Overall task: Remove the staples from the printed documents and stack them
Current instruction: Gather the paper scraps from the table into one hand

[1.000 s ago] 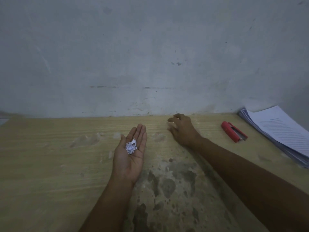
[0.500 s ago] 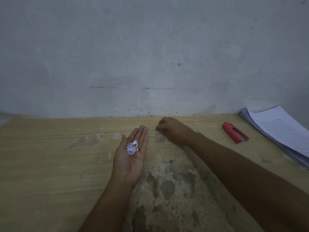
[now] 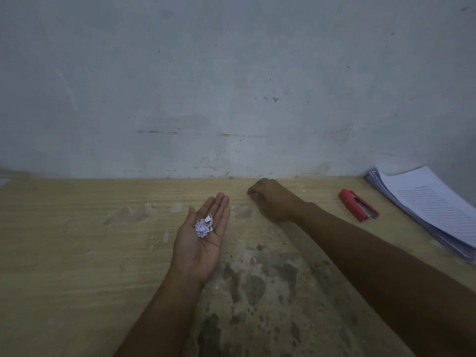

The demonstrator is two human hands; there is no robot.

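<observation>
My left hand (image 3: 203, 240) lies palm up over the middle of the wooden table (image 3: 77, 253), fingers straight. A small heap of white paper scraps (image 3: 203, 227) rests on the palm. My right hand (image 3: 273, 199) is near the table's back edge, just right of the left fingertips. Its fingers are curled down with the tips at the tabletop, and anything between them is hidden. A stack of printed documents (image 3: 432, 210) lies at the far right. A red stapler (image 3: 356, 208) lies between that stack and my right hand.
A grey plaster wall (image 3: 231, 86) rises straight behind the table's back edge. The tabletop in front of me has dark worn patches (image 3: 257, 279) and pale smears (image 3: 128, 213) to the left.
My right hand has slid a little to the left along the back of the table, toward my left fingertips. My left hand and the scraps on it have stayed put.
</observation>
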